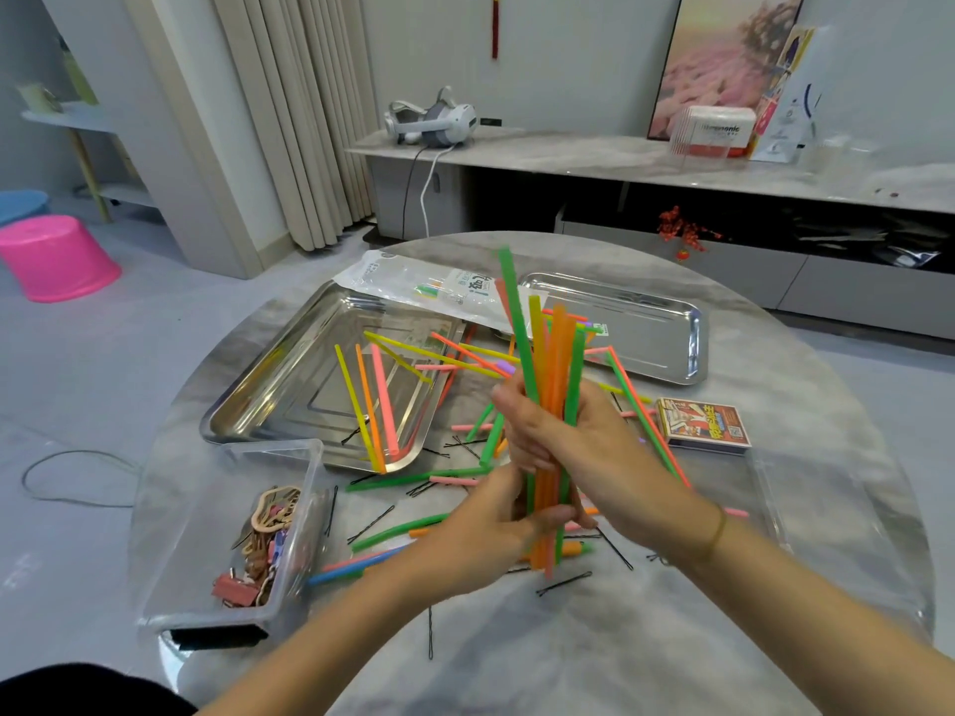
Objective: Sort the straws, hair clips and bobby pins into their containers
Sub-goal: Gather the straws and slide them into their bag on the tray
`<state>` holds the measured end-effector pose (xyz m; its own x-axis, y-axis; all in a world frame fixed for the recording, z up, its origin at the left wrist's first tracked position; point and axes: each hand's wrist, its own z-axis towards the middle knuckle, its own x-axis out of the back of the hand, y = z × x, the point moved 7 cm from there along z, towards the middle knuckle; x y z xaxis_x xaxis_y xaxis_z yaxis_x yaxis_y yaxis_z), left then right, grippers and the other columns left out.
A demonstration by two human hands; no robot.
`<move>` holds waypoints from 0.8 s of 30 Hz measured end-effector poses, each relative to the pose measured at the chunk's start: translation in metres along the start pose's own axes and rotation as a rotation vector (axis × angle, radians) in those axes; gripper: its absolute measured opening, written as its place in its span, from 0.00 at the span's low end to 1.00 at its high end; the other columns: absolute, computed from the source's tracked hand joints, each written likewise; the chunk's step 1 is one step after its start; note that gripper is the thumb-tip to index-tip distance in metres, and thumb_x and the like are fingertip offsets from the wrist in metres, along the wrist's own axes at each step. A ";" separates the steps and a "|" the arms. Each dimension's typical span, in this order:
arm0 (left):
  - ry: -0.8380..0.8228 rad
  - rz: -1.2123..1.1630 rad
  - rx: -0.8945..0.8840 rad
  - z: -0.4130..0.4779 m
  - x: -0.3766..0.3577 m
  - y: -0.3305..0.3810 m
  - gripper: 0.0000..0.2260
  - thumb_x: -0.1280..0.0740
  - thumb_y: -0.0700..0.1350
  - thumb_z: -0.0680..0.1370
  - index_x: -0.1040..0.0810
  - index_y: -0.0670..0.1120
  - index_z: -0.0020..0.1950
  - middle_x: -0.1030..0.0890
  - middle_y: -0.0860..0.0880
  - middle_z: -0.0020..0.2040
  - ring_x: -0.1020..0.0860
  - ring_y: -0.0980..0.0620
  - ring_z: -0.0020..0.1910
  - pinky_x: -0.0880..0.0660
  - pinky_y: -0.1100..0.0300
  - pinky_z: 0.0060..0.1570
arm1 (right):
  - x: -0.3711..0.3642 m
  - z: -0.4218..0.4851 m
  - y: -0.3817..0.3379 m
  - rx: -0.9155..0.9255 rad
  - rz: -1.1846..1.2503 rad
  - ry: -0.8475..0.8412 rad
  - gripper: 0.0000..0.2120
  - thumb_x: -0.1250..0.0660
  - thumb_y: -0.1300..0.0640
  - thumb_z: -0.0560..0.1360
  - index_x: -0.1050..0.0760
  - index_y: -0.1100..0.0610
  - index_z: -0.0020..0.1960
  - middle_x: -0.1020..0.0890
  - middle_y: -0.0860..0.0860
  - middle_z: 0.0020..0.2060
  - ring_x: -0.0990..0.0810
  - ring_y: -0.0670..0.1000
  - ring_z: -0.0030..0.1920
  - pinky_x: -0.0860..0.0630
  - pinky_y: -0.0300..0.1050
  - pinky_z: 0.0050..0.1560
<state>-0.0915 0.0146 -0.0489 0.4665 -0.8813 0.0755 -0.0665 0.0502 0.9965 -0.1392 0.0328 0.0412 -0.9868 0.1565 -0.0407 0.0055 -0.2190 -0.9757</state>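
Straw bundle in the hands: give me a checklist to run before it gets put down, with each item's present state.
1. Bundle of straws gripped by both the left hand and the right hand: ok.
2. Bundle upright, ends roughly gathered: ok.
3. All straws collected: not ok; loose straws lie across the table.
4. Large tray free of strays: not ok; several straws lie in it.
5. Far tray has room: ok, mostly bare.
6. Bobby pins sorted: not ok; scattered on the table.
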 end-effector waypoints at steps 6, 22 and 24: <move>-0.044 0.103 0.000 -0.006 0.007 -0.020 0.15 0.30 0.30 0.71 0.27 0.46 0.51 0.20 0.47 0.48 0.20 0.56 0.50 0.24 0.60 0.51 | 0.007 -0.022 0.036 -0.075 -0.049 0.243 0.22 0.30 0.46 0.68 0.39 0.55 0.29 0.42 0.53 0.26 0.44 0.50 0.28 0.43 0.44 0.31; 0.300 0.958 -0.159 0.037 0.096 0.027 0.17 0.36 0.35 0.74 0.28 0.55 0.55 0.29 0.60 0.52 0.29 0.56 0.55 0.30 0.63 0.52 | 0.040 0.004 0.046 -0.261 -0.117 0.261 0.25 0.39 0.54 0.79 0.30 0.58 0.24 0.20 0.50 0.27 0.20 0.45 0.35 0.29 0.29 0.42; 0.258 1.100 -0.100 0.059 0.099 0.029 0.20 0.37 0.38 0.74 0.30 0.52 0.64 0.31 0.55 0.61 0.32 0.54 0.62 0.30 0.57 0.56 | 0.054 0.007 0.043 -0.337 -0.195 0.247 0.24 0.40 0.54 0.79 0.26 0.57 0.25 0.19 0.46 0.29 0.20 0.38 0.36 0.32 0.24 0.41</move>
<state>-0.0990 -0.0994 -0.0147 0.3673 -0.2128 0.9054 -0.4872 0.7852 0.3822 -0.1932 0.0246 -0.0018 -0.9068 0.3975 0.1406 -0.0842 0.1560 -0.9842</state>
